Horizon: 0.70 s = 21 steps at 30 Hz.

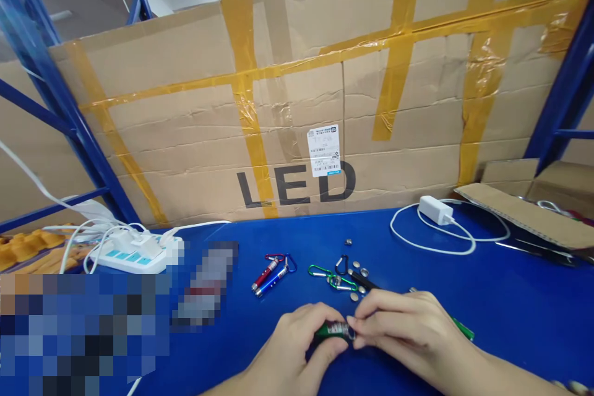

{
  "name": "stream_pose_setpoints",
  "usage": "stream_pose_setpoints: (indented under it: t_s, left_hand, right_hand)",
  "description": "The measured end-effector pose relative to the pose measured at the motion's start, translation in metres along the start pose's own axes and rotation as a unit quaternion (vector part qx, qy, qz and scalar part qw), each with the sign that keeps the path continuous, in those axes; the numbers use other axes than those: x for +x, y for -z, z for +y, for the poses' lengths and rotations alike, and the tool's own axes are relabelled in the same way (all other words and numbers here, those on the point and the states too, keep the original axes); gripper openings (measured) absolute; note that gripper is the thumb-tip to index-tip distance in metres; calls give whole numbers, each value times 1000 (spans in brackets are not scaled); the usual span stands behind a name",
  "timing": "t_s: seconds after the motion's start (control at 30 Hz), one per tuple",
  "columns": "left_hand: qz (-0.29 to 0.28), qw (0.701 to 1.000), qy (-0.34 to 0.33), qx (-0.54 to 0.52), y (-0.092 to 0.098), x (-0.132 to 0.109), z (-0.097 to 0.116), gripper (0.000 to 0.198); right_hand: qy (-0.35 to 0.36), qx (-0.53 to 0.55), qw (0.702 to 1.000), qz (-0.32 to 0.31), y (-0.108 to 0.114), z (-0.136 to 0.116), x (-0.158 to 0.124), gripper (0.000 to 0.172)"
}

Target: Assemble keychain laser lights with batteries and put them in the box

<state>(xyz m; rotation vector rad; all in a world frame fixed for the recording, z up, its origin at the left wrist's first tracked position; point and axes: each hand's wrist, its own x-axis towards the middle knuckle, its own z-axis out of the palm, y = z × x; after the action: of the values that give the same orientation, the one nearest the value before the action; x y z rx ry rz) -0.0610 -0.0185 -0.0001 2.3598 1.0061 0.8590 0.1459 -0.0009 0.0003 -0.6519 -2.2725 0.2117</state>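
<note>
A taped cardboard wall [297, 105] closes the far edge of the blue table [510, 309], bare at right; carabiners [325, 275] and button cells [357, 266] lie just beyond the hands; near centre, the left hand [297, 346] curls around a green flashlight [331, 330]; the right hand [403, 325] pinches its right end.

Power strip [134, 255] left on table [510, 303], charger [434, 208] right, keychain torches [269, 274] between, cardboard [185, 136] behind.

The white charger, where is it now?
In the head view, the white charger lies on the blue table, right of centre, in front of the taped cardboard marked LED.
</note>
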Motion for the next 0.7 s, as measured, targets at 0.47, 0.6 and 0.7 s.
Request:
stream_pose_setpoints:
  t_s: [0.47,0.6,0.7]
  left_hand:
    - [-64,996,-10,-59,-3,-8,0,15]
    - [-43,997,-50,-32,-6,-10,0,17]
    - [-19,996,-91,-2,-8,-10,-1,18]
  right_hand:
    - [-28,111,993,-12,-4,-2,-5,20]
    - [7,83,997,-6,-4,-1,-9,21]
    - [13,79,997,-11,-4,-1,-10,22]
